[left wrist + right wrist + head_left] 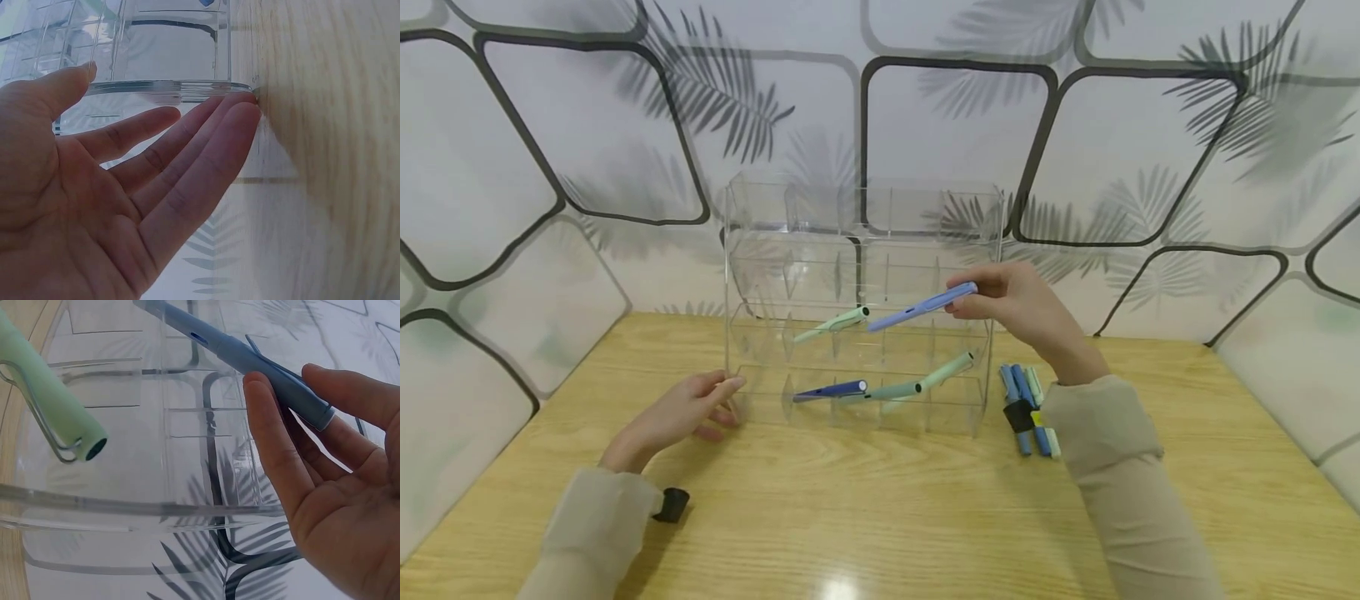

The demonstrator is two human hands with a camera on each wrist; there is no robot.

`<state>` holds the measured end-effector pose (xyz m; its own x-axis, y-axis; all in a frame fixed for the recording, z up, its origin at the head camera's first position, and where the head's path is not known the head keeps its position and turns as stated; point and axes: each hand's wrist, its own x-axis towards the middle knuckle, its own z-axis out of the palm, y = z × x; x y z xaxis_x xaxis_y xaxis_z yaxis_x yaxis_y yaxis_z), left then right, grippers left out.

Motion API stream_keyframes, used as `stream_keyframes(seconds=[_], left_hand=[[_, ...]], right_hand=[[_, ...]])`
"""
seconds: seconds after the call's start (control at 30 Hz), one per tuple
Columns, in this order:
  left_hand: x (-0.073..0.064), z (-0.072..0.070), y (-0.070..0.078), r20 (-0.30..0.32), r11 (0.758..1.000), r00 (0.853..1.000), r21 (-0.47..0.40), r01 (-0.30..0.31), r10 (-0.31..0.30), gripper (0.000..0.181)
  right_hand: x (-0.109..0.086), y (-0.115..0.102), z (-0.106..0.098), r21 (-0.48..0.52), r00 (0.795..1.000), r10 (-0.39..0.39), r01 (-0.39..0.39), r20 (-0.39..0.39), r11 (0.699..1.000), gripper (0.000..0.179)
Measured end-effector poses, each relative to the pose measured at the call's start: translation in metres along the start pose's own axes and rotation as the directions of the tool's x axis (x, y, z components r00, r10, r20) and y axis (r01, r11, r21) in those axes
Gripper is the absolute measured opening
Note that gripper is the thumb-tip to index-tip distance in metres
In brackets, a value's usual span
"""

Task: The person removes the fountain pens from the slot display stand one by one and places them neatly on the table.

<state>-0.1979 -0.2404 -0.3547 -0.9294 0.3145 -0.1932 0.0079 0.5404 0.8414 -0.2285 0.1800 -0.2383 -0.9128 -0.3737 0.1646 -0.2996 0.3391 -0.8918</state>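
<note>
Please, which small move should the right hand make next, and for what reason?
Probably the right hand should lower the light-blue pen into a compartment of the clear rack. It pinches this pen near one end, the free end slants downward in front of the rack in the head view, and four other pens already lean in the rack.

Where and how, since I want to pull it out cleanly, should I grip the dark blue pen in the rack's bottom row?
I'd pinch the dark blue pen by its pale-tipped right end, coming from above and in front. In the head view it slants up to that end in the clear rack; the teal pen shows close beneath there, so approaching from below looks tighter.
</note>
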Motion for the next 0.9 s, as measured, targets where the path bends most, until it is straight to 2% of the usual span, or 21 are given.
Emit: stream_keyframes(seconds=[0.2, 0.4, 0.6, 0.9], left_hand=[[-0.002, -0.002, 0.002, 0.012, 1.000, 1.000, -0.010, -0.015, 0.015, 0.065], [-0.002, -0.001, 0.001, 0.015, 1.000, 1.000, -0.010, -0.014, 0.014, 0.062], [-0.002, -0.001, 0.000, 0.017, 1.000, 1.000, -0.017, -0.012, 0.012, 0.064], [-0.001, -0.001, 0.001, 0.014, 1.000, 1.000, -0.016, 0.000, 0.000, 0.063]], right_hand=[[-0.004, 0.000, -0.009, 0.111, 1.000, -0.004, 0.007, -0.027, 0.994, 0.028], [-0.010, 0.005, -0.018, 0.155, 0.996, -0.031, 0.043, -0.080, 0.987, 0.023], [-0.012, 0.009, -0.028, 0.201, 0.994, -0.042, 0.061, -0.098, 0.978, 0.018], [-0.016, 0.013, -0.043, 0.320, 0.991, -0.037, 0.076, -0.127, 0.944, 0.014]])
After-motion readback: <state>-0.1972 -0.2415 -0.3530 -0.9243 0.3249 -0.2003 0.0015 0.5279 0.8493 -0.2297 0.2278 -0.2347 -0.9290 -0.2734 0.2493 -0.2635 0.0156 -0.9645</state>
